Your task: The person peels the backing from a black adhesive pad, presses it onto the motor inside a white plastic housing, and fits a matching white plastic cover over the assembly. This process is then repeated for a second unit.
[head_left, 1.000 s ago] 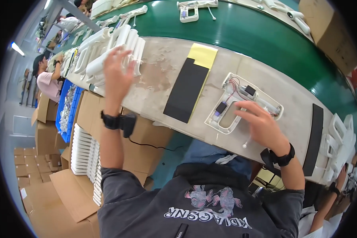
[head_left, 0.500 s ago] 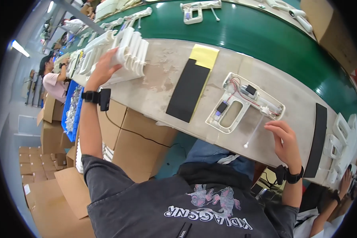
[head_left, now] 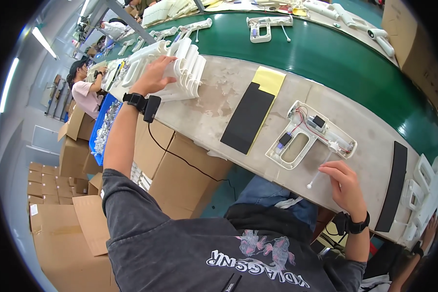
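My left hand [head_left: 155,77] reaches over the near end of a row of white plastic shells [head_left: 189,68] standing packed together at the left of the bench. Its fingers are stretched out, with the thumb apart; whether they touch a shell is hard to tell. In front of me lies an open white handle-shaped housing [head_left: 293,155] with red wires, a black block and a small motor-like part inside. A thin white rod [head_left: 320,174] with a round tip sticks out from it toward me. Beside that rod hovers my right hand [head_left: 346,187], fingers loosely bent, thumb apart, holding nothing.
A black strip on yellow sheet [head_left: 246,119] lies mid-bench, another black strip [head_left: 392,187] at the right. Beyond runs a green conveyor belt [head_left: 321,58] carrying similar housings [head_left: 263,28]. A blue bin [head_left: 98,141] and cardboard boxes [head_left: 187,170] stand left. Co-workers are at both sides.
The whole view has shifted, so the bench appears farther right and lower. My left hand stays at the shells, its fingers now pointing more to the right. My right hand remains near the rod.
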`<state>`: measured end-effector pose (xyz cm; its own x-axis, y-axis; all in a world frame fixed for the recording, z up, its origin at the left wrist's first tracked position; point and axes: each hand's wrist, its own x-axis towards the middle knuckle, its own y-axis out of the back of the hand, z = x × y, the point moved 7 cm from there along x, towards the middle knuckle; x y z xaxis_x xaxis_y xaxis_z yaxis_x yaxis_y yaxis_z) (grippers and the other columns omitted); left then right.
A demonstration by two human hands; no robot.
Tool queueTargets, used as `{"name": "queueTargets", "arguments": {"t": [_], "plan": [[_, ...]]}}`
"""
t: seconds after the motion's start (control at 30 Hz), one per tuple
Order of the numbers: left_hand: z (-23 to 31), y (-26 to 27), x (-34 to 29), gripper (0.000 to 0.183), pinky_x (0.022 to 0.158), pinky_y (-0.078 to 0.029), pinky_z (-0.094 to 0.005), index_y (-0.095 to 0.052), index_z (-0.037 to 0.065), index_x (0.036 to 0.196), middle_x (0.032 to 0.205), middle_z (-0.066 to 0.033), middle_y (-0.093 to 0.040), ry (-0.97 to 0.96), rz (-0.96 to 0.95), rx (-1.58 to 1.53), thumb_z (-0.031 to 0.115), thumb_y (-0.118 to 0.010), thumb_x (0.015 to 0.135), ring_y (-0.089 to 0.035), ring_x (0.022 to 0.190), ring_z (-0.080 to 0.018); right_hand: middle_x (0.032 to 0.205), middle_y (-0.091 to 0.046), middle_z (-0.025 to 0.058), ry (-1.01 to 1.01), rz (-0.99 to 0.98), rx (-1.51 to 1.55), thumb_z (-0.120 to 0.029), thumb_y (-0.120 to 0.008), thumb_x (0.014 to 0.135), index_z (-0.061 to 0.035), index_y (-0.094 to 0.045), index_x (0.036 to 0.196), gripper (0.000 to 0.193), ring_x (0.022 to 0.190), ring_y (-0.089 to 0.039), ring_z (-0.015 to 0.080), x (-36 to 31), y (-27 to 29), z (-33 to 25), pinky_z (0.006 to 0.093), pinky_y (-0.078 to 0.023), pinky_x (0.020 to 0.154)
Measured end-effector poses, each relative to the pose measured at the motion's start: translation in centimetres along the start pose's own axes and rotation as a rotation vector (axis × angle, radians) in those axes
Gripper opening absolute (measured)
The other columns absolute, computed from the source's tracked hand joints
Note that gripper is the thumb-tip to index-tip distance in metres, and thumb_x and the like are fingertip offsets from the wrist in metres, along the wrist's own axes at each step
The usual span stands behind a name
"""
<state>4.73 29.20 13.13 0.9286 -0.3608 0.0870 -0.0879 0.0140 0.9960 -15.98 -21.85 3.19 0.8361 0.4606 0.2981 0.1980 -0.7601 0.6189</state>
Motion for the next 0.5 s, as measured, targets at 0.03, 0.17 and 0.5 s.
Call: {"name": "queueTargets", "arguments": {"t": [0.03,0.17,0.5], "plan": [[0.2,0.5,-0.3,0.067,0.110,-0.041,-0.0434,-0.053,0.011,0.141,0.137,-0.0163,-0.055,0.000,0.015,-0.023,0.015,-0.081,0.080,-0.050,0.130,-0.0379,0.108,-0.069,0.0140,0.003,0.001,0.001,0.018,-0.055,0.082,-0.0002,-0.070,0.109,0.037,0.096,-0.066,0.0321,0.0,0.1,-0.2,0.0359,-0.053,0.083],[6.6,4.6,-1.2,0.070,0.108,-0.037,-0.0484,-0.050,0.015,0.142,0.136,-0.0130,-0.055,-0.102,0.151,0.062,0.013,-0.081,0.080,-0.049,0.131,-0.0369,0.108,-0.069,0.0146,-0.024,0.005,-0.029,0.018,-0.056,0.082,-0.0012,-0.070,0.112,0.038,0.097,-0.067,0.0323,-0.7,1.2,-0.5,0.0364,-0.053,0.084],[36.2,3.3,-9.5,0.053,0.112,-0.039,-0.0555,-0.059,0.023,0.135,0.130,-0.0026,-0.054,-1.079,0.062,0.124,0.020,-0.071,0.083,-0.053,0.130,-0.0252,0.135,-0.063,0.0159,0.204,0.194,-0.262,0.009,-0.063,0.086,-0.0022,-0.061,0.136,0.051,0.120,-0.061,0.0324,6.1,11.0,-6.3,0.0395,-0.047,0.103]]}}
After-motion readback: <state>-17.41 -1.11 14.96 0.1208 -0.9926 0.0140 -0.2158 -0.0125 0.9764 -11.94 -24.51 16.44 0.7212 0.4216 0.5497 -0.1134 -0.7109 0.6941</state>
